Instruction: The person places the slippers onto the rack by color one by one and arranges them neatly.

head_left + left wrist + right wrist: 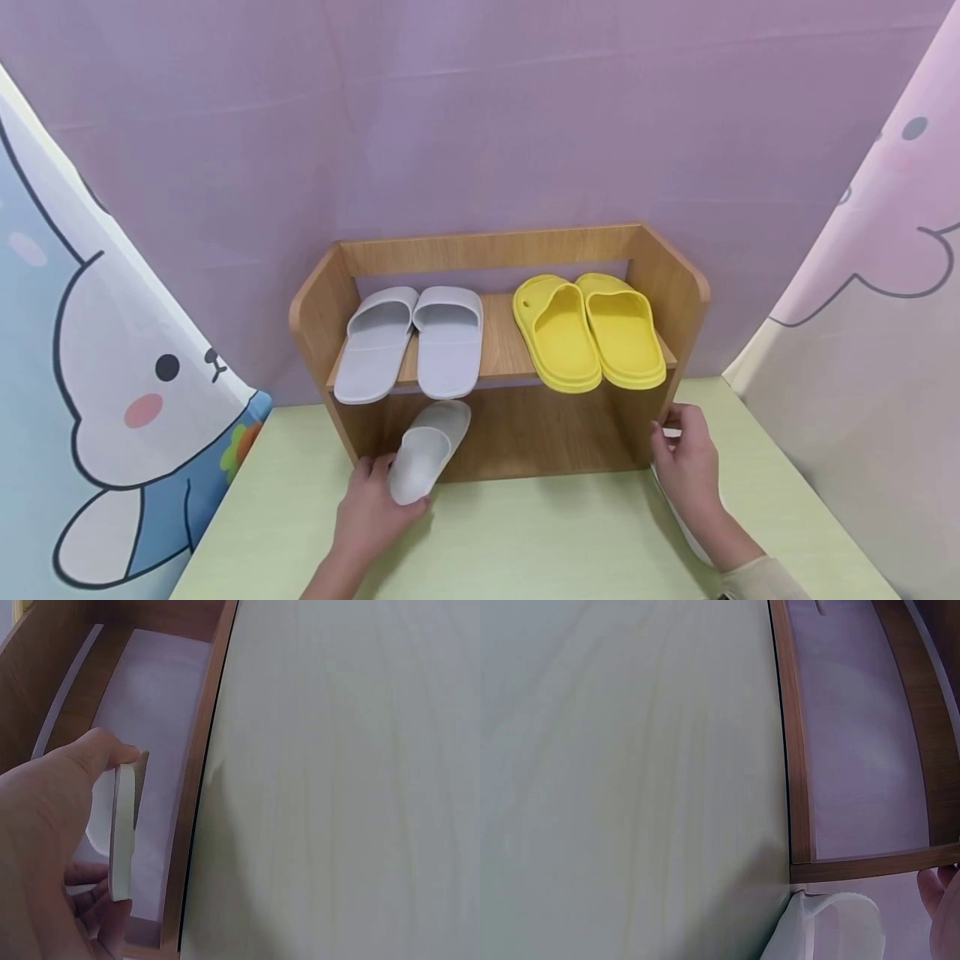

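Observation:
A white slipper [429, 450] tilts at the left of the wooden shoe rack's lower opening, toe end up and inward. My left hand [375, 504] grips its heel end, thumb on one edge and fingers on the other; the left wrist view shows the slipper's sole edge [122, 832] in that grasp. At the rack's right side panel [675, 333], my right hand [686, 458] has loosely curled fingers touching near the front edge. Another white slipper [847, 922] is beside that panel, partly hidden under the hand in the head view.
Two pale grey slippers [450, 358] stand side by side on the upper shelf's left. A pair of yellow clogs [566, 346] sits on its right. The rack stands on a pale green tabletop [540, 542] before a purple cloth backdrop [480, 125], with printed cloths either side.

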Tool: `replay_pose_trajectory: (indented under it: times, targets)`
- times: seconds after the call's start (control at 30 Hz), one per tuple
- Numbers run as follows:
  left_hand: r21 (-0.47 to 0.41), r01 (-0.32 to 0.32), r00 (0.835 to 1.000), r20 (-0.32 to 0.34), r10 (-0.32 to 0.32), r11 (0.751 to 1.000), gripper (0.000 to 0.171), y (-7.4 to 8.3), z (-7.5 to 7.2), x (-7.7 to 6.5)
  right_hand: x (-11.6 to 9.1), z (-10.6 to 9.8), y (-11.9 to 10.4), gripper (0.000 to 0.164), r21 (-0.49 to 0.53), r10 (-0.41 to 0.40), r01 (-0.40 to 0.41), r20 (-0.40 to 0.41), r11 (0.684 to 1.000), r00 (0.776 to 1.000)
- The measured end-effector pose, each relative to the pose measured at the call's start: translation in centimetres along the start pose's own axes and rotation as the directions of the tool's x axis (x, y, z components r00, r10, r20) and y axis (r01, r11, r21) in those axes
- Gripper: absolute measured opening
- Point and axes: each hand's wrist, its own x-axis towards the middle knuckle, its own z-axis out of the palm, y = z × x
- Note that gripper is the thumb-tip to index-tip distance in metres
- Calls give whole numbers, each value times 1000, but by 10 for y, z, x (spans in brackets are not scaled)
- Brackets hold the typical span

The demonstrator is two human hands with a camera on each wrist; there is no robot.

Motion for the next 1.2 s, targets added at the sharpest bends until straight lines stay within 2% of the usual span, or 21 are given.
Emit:
replay_pose_trajectory:
  times: [0.47,0.73,1.0,1.2]
  targets:
    - [-52,71,997,-12,-71,996,83,18,14,11,0,-2,-4,31,6,4,-4,4,1000,1000]
    - [-28,118,992,-33,-119,993,83,21,21,16,1,-2,-4,32,3,-2,2,5,1000,1000]
    - [-2,85,989,-121,-84,996,76,22,28,19,0,-2,-4,33,-2,7,-7,10,1000,1000]
    - [18,69,986,-153,-66,997,77,22,32,22,0,-2,-4,34,1,11,-11,13,1000,1000]
